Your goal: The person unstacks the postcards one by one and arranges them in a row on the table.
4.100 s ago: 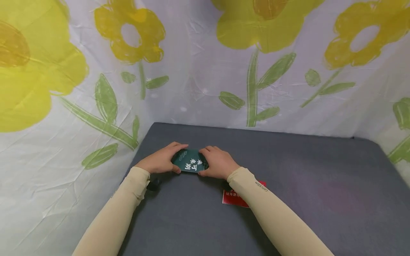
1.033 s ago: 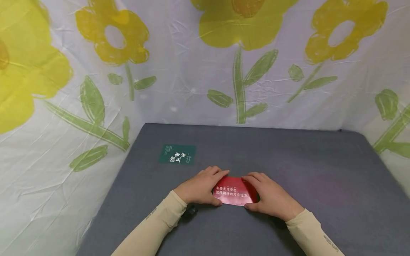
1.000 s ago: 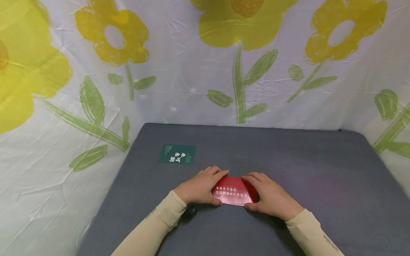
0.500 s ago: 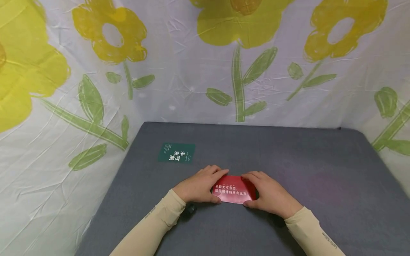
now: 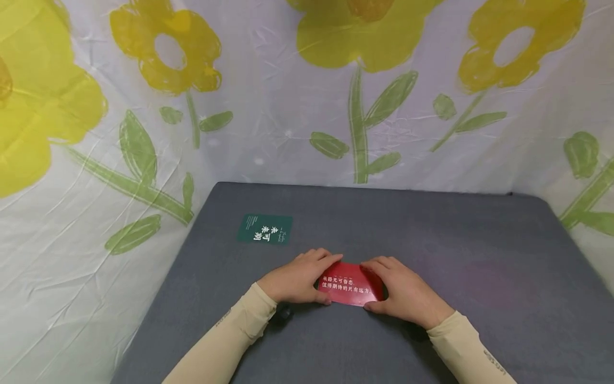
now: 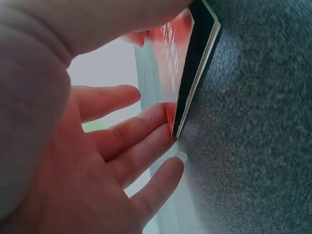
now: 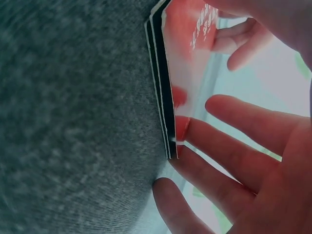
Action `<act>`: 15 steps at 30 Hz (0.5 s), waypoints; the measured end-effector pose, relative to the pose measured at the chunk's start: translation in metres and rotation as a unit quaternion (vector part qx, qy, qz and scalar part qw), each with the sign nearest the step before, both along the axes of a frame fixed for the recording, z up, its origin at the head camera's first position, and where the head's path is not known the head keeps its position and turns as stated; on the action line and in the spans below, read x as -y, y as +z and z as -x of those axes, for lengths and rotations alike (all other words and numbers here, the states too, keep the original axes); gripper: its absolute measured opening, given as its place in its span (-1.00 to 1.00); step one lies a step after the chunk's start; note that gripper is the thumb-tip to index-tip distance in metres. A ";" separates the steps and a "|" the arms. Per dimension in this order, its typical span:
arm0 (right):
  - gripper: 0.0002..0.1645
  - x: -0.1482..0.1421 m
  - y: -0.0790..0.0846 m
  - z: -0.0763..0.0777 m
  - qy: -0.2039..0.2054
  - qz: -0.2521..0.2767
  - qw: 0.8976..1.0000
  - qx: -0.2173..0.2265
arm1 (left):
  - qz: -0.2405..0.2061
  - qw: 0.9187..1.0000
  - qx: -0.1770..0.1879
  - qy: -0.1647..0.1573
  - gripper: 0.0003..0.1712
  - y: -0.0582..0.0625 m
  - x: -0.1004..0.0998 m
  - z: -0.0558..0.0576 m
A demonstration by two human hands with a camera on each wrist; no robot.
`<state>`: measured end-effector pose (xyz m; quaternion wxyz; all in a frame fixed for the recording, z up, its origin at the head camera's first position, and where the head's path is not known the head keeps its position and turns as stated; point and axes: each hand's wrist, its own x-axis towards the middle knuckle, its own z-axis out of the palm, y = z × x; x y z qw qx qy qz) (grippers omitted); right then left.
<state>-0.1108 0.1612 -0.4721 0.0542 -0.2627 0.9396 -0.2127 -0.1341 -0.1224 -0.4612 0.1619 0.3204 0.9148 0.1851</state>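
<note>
A red card [image 5: 349, 285] with white writing is held between my two hands, close over the grey table. My left hand [image 5: 298, 278] pinches its left end, thumb at the near edge and fingers at the far edge. On the opposite end, my right hand [image 5: 408, 290] grips it the same way. The red card [image 6: 168, 53] bends slightly upward in the left wrist view, and dark layers with pale edges [image 6: 197, 63] show beneath it. In the right wrist view the same dark layers [image 7: 160, 73] lie under it. A dark green card [image 5: 265, 229] with white writing lies flat farther left.
The grey table [image 5: 431, 240] stretches to the right and the back. Behind it hangs a white cloth [image 5: 278, 133] printed with yellow flowers, which also closes in the left side. A small black device [image 5: 282, 314] sits under my left wrist.
About four seconds ago both hands held the green card at the far left; now it lies there and they hold the red one. Over the last second hardly anything has moved.
</note>
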 end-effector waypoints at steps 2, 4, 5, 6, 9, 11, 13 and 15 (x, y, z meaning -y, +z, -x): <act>-0.04 0.000 0.001 0.001 0.002 -0.002 1.000 -0.001 | -0.002 1.000 0.006 0.003 0.15 0.001 0.001 0.001; -0.04 0.000 0.001 0.002 0.004 -0.003 1.000 0.002 | -0.003 1.000 0.012 0.006 0.16 0.001 0.002 0.002; -0.04 0.000 0.002 0.002 0.005 -0.002 1.000 0.004 | -0.005 1.000 0.018 0.009 0.17 0.002 0.003 0.001; -0.04 0.000 0.003 0.003 0.007 -0.002 1.000 0.006 | -0.006 1.000 0.022 0.011 0.17 0.002 0.004 0.002; -0.04 0.002 0.006 0.006 0.012 0.000 1.000 0.009 | -0.013 0.999 0.026 0.019 0.18 0.003 0.008 0.003; -0.03 0.004 0.009 0.010 0.015 0.000 1.000 0.005 | -0.020 0.999 0.021 0.022 0.18 0.005 0.012 0.006; -0.02 0.008 0.012 0.016 0.018 0.001 1.000 -0.001 | -0.028 0.999 0.014 0.025 0.17 0.007 0.016 0.010; 0.00 0.013 0.014 0.024 0.020 0.001 1.000 -0.004 | -0.032 0.999 0.004 0.030 0.16 0.010 0.021 0.015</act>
